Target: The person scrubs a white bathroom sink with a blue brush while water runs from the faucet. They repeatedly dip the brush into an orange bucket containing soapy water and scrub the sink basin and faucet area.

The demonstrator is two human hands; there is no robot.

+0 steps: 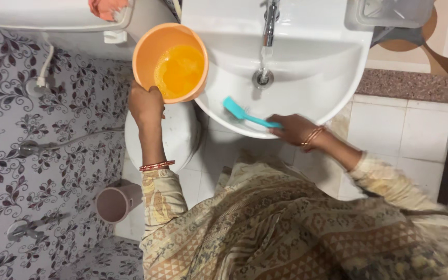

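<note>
My left hand point(145, 105) grips the rim of an orange plastic bucket point(151, 49) that holds yellowish liquid and leans against the left edge of the white washbasin point(338, 88). My right hand point(292, 128) holds the handle of a turquoise scrubbing brush point(237, 111). The brush head rests on the inner front wall of the basin. Water runs from the chrome tap point(270, 21) down onto the drain point(262, 78).
A white toilet with closed lid point(180, 135) stands below the bucket, its cistern point(53, 13) at top left with a reddish cloth point(107, 8) on it. A pink mug point(116, 202) sits on the floor. Floral wall tiles carry pipes and taps on the left.
</note>
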